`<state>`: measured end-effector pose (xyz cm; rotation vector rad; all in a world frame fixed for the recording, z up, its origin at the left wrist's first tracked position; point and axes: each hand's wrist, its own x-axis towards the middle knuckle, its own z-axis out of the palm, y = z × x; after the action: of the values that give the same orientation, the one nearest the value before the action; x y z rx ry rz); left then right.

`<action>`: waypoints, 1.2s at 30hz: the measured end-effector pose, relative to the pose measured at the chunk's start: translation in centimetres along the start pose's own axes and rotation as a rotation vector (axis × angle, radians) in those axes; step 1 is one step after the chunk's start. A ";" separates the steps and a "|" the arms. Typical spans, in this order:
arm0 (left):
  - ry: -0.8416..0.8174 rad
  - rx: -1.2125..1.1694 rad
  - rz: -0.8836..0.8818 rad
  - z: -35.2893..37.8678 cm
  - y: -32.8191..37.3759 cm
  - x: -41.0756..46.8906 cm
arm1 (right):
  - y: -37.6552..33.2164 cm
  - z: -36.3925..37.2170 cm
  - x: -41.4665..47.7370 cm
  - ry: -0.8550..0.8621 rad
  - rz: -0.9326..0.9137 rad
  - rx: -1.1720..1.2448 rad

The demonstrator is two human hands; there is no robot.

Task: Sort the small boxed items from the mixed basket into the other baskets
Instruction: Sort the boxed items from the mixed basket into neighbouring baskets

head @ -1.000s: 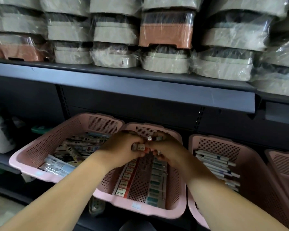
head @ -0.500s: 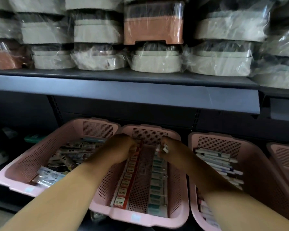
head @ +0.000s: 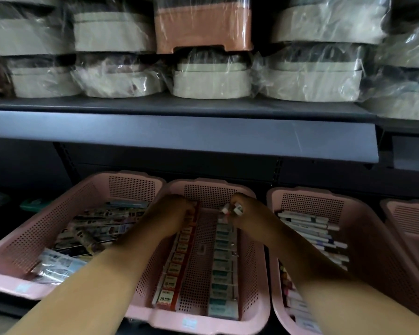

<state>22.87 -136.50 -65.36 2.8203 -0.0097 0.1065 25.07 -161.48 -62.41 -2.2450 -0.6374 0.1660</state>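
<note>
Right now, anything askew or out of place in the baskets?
Only the left basket: its boxes lie jumbled, with one long box diagonal across the rest. The middle basket holds two neat rows, and the right hand pinches small boxes over its far end.

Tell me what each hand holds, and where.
The right hand pinches small boxes, their ends poking past the fingers. The left hand curls over the red box row; any hold is hidden.
</note>
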 end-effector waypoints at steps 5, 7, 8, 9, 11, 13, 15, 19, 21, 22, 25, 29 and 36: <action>-0.056 0.094 0.042 -0.2 0.0 -0.1 | 0.1 0.1 -0.1 0.008 0.032 0.038; -0.065 0.172 0.015 -0.1 -0.3 -0.1 | 0.2 0.2 -0.1 0.012 0.021 0.031; -0.077 0.191 0.012 -0.3 -0.2 -0.2 | 0.2 0.2 -0.1 0.014 0.018 0.029; -0.076 0.209 0.017 -0.4 -0.1 -0.3 | 0.2 0.3 -0.1 0.017 0.016 0.024; -0.069 0.217 0.031 -0.5 0.1 -0.3 | 0.3 0.3 -0.1 0.025 0.014 0.024; -0.067 0.199 0.029 -0.6 0.2 -0.3 | 0.3 0.2 -0.2 0.028 0.011 0.042; -0.052 0.167 0.038 -0.4 0.1 -0.4 | 0.2 0.2 -0.3 0.025 0.000 0.057; 0.110 0.099 0.110 -1.0 1.2 -0.9 | 0.2 0.2 -0.5 0.028 -0.023 0.031; 0.093 0.065 0.120 -1.9 2.4 -1.1 | 0.0 0.2 -0.4 0.028 -0.038 -0.025; 0.083 0.041 0.123 -2.4 3.0 -1.3 | -0.1 0.2 -0.4 0.029 -0.050 -0.044; 0.121 0.023 0.197 -3.2 4.9 -2.0 | -0.6 0.5 -0.2 0.013 -0.094 -0.094; 0.190 0.011 0.239 -3.5 6.1 -2.8 | -1.1 1.0 0.0 0.003 -0.123 -0.139; 0.224 -0.099 0.212 -3.8 4.9 -4.1 | -1.3 0.9 -0.1 0.018 -0.110 -0.113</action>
<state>18.42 -139.96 -60.57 2.6849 -0.2561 0.4558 24.19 -160.18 -62.05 -2.3094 -0.7762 0.0564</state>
